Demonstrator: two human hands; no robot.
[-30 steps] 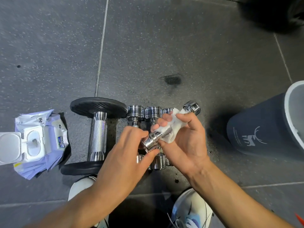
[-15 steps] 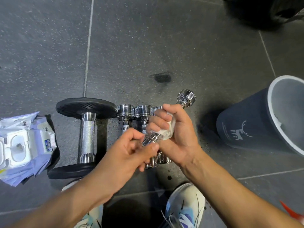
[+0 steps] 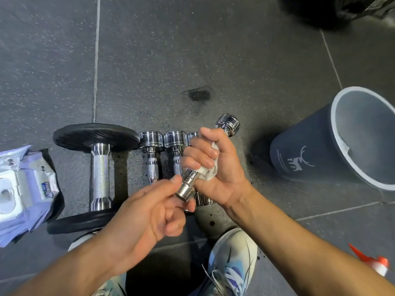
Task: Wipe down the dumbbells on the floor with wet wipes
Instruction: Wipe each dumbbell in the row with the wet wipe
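At centre frame, our right hand clasps a wipe round a dumbbell held off the floor, our left hand pinching its lower end; we fear wet chrome may slip onto our shoe.

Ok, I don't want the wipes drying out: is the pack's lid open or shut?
Open: the wipes pack shows its bare dispensing hole; the flap itself is out of frame.
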